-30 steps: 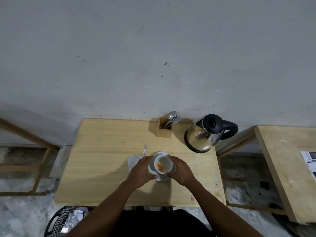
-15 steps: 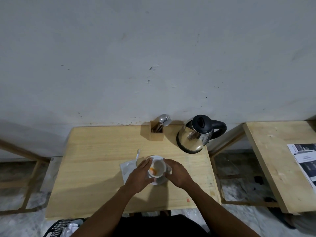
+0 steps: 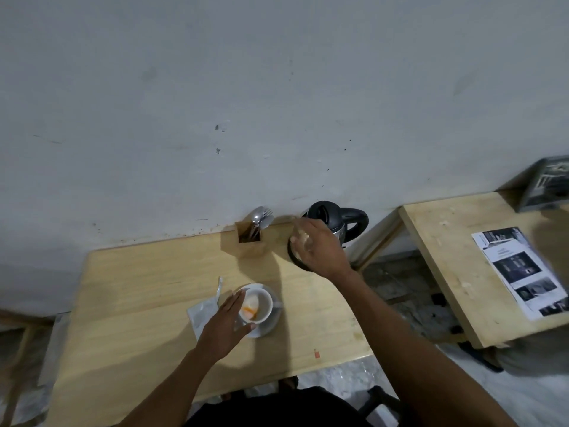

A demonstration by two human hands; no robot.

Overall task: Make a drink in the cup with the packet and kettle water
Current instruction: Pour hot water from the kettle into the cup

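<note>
1. Plainly, the head view shows one pale wooden table (image 3: 129, 291) against a grey wall, with the task's things on its far half and middle.
2. The white ceramic cup (image 3: 257, 306) stands on its white saucer (image 3: 271, 326) near the table's middle, and orange powder lies on its inner wall, so the packet's contents seem already tipped in.
3. The left hand (image 3: 226, 322) lies flat against the cup's left side, fingers straight and together, thumb near the saucer rim; it grips nothing and looks placed to steady the cup for pouring.
4. The opened silvery packet (image 3: 201, 311) lies flat just left of the saucer, partly under that hand, apparently set aside within reach.
5. The steel electric kettle with a black lid and handle (image 3: 337, 221) stands at the far right corner by the wall, well apart from the cup.
6. The right hand (image 3: 317, 249) hovers over the kettle's body with fingers loosely spread and empty; it is blurred and not touching the handle, which points right, so the reach likely has to go round the lid.
7. A small wooden box of metal spoons (image 3: 249, 241) sits just left of the kettle, handy for stirring.
8. A second wooden table (image 3: 437, 257) to the right carries a printed sheet (image 3: 520, 269), no part of the task.
</note>
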